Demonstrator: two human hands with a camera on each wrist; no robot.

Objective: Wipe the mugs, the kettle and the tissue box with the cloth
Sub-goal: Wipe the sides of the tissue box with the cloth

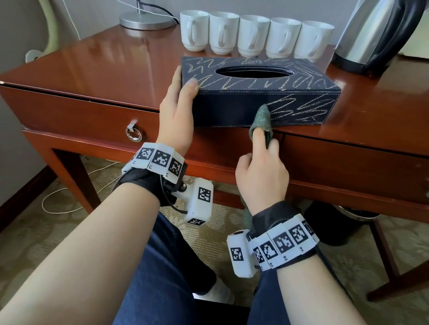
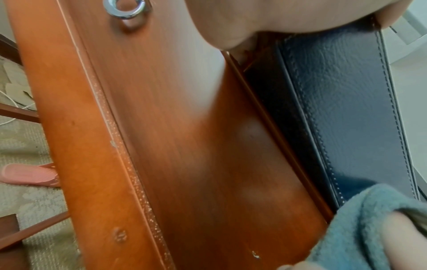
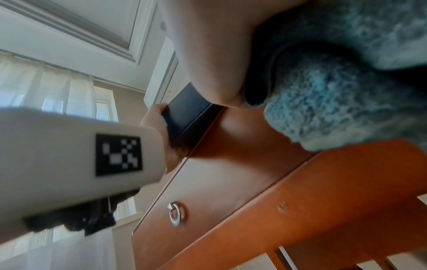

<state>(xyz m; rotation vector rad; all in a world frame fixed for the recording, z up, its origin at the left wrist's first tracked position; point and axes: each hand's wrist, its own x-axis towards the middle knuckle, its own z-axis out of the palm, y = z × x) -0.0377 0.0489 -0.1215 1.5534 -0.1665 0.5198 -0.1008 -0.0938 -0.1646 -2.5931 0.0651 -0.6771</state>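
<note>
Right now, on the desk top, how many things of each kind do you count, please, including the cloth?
Mugs: 5, a row starting at
Kettle: 1
Tissue box: 1
Cloth: 1, held against the tissue box
Lamp base: 1
Total: 9

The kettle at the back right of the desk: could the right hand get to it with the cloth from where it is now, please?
Probably yes. The right hand presses the cloth on the tissue box front, and the kettle stands behind and right of the box, with bare desk between.
</note>
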